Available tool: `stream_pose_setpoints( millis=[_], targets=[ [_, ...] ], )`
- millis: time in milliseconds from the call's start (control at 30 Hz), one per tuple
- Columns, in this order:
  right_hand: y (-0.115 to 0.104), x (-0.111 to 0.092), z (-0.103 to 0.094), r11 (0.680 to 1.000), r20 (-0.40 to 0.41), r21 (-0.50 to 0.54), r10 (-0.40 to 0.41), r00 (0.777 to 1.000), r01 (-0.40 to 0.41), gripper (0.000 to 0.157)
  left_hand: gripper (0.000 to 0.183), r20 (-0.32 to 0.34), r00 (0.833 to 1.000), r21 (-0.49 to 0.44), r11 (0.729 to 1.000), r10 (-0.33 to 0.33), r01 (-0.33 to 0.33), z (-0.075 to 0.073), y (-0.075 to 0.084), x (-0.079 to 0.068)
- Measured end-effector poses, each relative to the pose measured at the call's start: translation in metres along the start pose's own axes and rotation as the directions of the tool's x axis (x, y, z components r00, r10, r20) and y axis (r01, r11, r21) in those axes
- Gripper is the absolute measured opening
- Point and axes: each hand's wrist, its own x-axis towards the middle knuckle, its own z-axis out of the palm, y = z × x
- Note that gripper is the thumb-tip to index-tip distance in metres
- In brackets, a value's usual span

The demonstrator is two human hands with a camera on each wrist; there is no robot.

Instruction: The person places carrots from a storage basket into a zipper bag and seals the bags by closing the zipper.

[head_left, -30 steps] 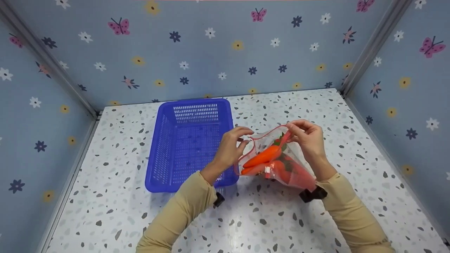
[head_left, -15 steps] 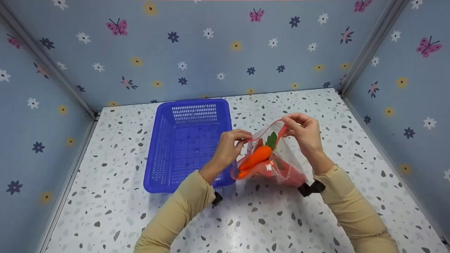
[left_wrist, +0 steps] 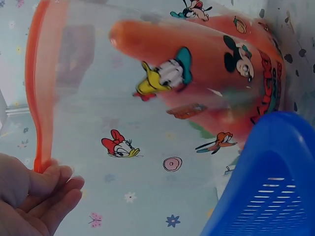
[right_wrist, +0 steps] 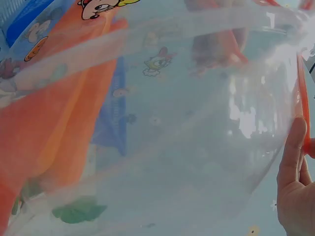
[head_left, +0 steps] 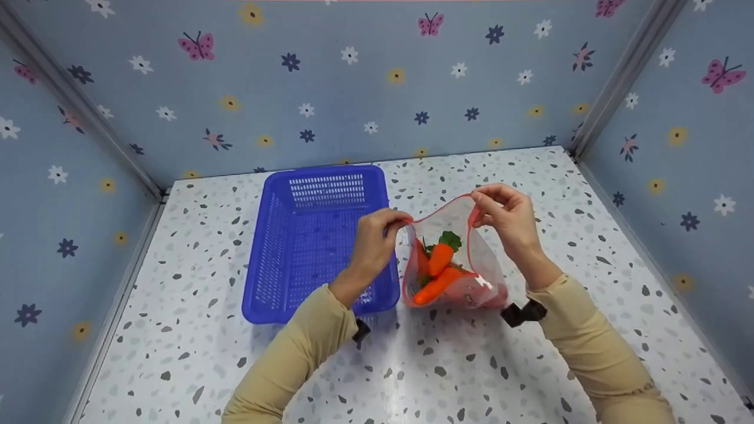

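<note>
A clear zip bag [head_left: 486,259] with a red rim and cartoon prints stands on the table, its mouth spread wide. My left hand [head_left: 375,238] pinches the rim at the left, and my right hand [head_left: 511,221] pinches it at the right. Inside lie orange carrots [head_left: 440,259] with green leafy tops [head_left: 450,239]. In the left wrist view, the left hand [left_wrist: 42,194] grips the red zip edge and a carrot [left_wrist: 147,42] shows through the plastic. In the right wrist view, the right hand [right_wrist: 295,182] holds the opposite edge.
A blue perforated basket [head_left: 253,294] stands on the speckled table [head_left: 436,377] just left of the bag, under my left forearm. Flower-patterned panels [head_left: 353,88] enclose the table at the back and both sides.
My left hand has taken hold of the bag's rim. Both hands have raised the rim and spread the mouth wider; the bag stands more upright and the carrots have shifted lower inside it.
</note>
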Motion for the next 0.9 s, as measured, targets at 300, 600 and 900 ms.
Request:
stream_pose_setpoints(
  millis=[300,600,900],
  targets=[
    [-0.016,-0.012,-0.017,0.991,0.111,-0.129,-0.006,0.994,0.02,0.024,0.015,-0.092,0.988,-0.006,0.992,-0.127,0.127,-0.007,0.009,0.007],
    [-0.032,-0.032,-0.031,0.973,0.281,-0.141,-0.14,0.95,0.185,0.019,0.011,-0.091,0.958,-0.112,0.958,-0.273,0.263,-0.011,0.015,0.012],
    [-0.034,-0.061,-0.04,0.933,0.42,-0.118,-0.264,0.868,0.341,0.025,0.009,-0.061,0.916,-0.28,0.888,-0.396,0.365,-0.013,0.016,0.016]
  ],
)
